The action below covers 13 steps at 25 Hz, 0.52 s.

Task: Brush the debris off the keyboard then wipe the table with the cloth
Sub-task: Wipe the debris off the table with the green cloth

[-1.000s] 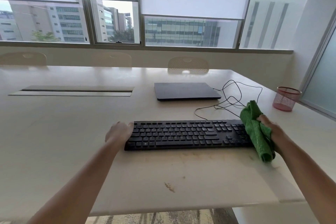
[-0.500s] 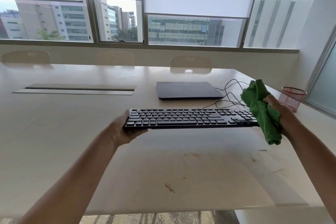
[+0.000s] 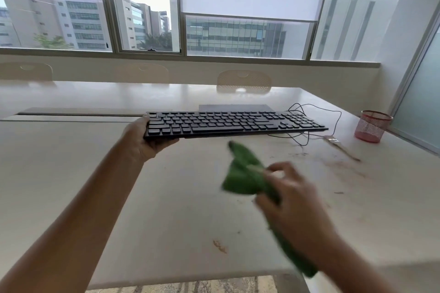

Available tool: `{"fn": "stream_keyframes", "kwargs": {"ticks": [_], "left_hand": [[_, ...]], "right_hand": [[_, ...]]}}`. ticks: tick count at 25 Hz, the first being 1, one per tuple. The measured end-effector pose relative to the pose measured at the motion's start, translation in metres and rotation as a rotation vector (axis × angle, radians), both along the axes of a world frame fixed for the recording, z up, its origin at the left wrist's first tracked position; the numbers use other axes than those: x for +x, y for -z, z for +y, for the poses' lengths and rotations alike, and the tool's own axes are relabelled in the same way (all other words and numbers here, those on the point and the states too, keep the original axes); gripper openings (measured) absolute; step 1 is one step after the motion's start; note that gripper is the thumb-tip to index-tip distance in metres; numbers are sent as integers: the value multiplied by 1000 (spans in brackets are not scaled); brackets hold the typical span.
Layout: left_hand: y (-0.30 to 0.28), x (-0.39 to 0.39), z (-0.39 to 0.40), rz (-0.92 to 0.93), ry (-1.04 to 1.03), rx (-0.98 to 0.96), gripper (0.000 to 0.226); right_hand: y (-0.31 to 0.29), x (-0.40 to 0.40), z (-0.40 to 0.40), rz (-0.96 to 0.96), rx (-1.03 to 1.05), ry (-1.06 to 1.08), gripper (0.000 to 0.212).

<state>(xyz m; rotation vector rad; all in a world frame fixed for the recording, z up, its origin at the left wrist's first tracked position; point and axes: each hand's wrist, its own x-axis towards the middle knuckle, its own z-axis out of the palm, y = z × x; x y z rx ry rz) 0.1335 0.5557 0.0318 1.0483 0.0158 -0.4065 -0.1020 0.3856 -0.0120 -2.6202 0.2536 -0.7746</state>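
A black keyboard (image 3: 228, 123) hangs level above the white table (image 3: 71, 173), lifted by its left end. My left hand (image 3: 142, 140) grips that end, thumb on top and fingers underneath. My right hand (image 3: 292, 204) is blurred in front of and below the keyboard, over the table, and holds a bunched green cloth (image 3: 245, 173); a tail of cloth hangs below the wrist. Brown crumbs and smears (image 3: 220, 246) lie on the table near the front edge and to the right.
The keyboard's black cable (image 3: 316, 116) loops on the table at the right, ending in a plug. A pink mesh cup (image 3: 371, 126) stands at the far right. A dark flat laptop (image 3: 235, 107) lies behind the keyboard. A cable slot (image 3: 71, 112) is at the left; chairs stand beyond.
The keyboard went from lying on the table to being held up by my left hand alone. My right hand let go of its right end and swung down and left with the cloth.
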Motion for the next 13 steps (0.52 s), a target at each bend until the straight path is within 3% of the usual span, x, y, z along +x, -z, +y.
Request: {"fn": "stream_keyframes", "kwargs": {"ticks": [4, 6, 13], "left_hand": [[2, -7, -16, 4, 0, -49, 35], [1, -8, -21, -18, 9, -43, 33], [-6, -5, -21, -14, -17, -69, 28]], "right_hand": [[33, 38, 111, 436, -95, -216, 53], [44, 49, 116, 493, -107, -202, 53], [59, 18, -85, 531, -133, 504, 50]]}}
